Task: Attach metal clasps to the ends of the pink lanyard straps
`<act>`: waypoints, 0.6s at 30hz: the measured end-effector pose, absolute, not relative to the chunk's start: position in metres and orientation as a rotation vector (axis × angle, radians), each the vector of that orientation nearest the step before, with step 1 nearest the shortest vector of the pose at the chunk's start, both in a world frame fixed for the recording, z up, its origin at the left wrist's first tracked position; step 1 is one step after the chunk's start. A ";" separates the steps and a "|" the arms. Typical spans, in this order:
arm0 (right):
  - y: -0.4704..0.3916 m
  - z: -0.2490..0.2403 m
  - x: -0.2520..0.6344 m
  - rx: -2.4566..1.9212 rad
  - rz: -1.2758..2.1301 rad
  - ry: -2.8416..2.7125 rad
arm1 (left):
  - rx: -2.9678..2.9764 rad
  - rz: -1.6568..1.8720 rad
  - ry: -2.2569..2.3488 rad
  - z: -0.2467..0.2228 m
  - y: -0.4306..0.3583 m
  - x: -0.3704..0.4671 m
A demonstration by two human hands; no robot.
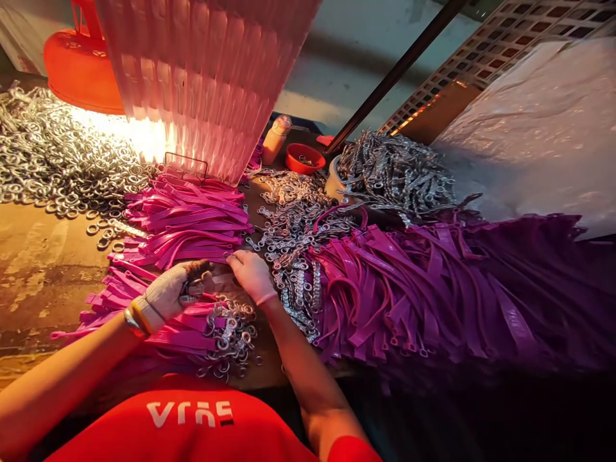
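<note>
My left hand (168, 294), in a white knit glove with dark, worn fingertips, is curled closed above pink straps (144, 321). What it grips is partly hidden by the fingers and hard to make out. My right hand (251, 274), in a thin white glove, pinches at the lower edge of another pile of pink straps (187, 218); its fingertips meet around something too small to name. Below and between my hands lies a cluster of small metal rings and links (231, 337), resting over the ends of the nearer straps.
Metal rings (62, 154) are heaped at left under a red lamp (84, 70). A ribbed pinkish panel (202, 77) leans beside it. Metal pieces (289, 224) spread behind my right hand, near a red bowl (305, 158), a bottle (276, 138) and a heaped tub (335, 179). Purple straps (423, 289) cover the right.
</note>
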State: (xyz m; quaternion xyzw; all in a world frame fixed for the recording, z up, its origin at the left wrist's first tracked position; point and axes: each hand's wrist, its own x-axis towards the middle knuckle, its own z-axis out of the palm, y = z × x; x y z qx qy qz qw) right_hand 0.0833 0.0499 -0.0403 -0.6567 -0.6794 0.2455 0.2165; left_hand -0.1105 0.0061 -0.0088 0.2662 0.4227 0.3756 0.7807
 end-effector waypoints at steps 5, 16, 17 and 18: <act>0.059 -0.056 0.073 -1.780 0.694 -1.793 | 1.262 0.804 1.320 -0.021 0.047 -0.099; -0.013 0.008 0.096 -1.213 1.126 -1.623 | 1.040 0.569 1.055 0.003 0.011 -0.101; -0.018 0.011 0.095 -1.210 1.002 -1.716 | 0.999 0.581 1.074 0.007 0.002 -0.105; -0.022 0.013 0.093 -1.207 0.896 -1.797 | 0.971 0.605 1.089 0.011 -0.006 -0.110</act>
